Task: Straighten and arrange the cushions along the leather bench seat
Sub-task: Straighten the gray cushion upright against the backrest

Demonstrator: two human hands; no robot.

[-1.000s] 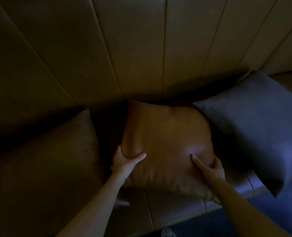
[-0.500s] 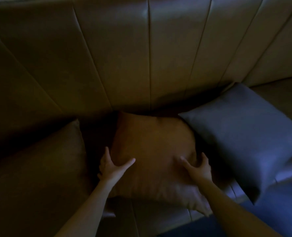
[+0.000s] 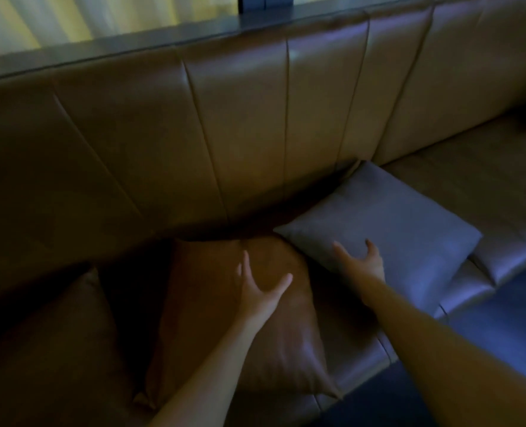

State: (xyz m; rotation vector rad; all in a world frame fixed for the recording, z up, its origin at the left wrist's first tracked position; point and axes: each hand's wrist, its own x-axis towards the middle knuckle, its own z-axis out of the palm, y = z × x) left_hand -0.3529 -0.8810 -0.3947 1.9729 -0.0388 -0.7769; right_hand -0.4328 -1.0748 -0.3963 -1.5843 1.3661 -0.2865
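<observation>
Cushions are lying in a row along the leather bench seat (image 3: 486,192), its panelled backrest (image 3: 240,134) rising behind them. The person is reaching both bare arms forward — the left hand (image 3: 260,291) is hovering over the brown cushion (image 3: 224,318) in the middle, fingers spread, gripping nothing. The right hand (image 3: 361,260) is lying on the near edge of the grey cushion (image 3: 394,223), fingers parted and not closed around it. That grey cushion is lying flat, its corner just overlapping the brown one. Another brown cushion (image 3: 55,349) is sitting to the left — dim light is blurring its edges.
</observation>
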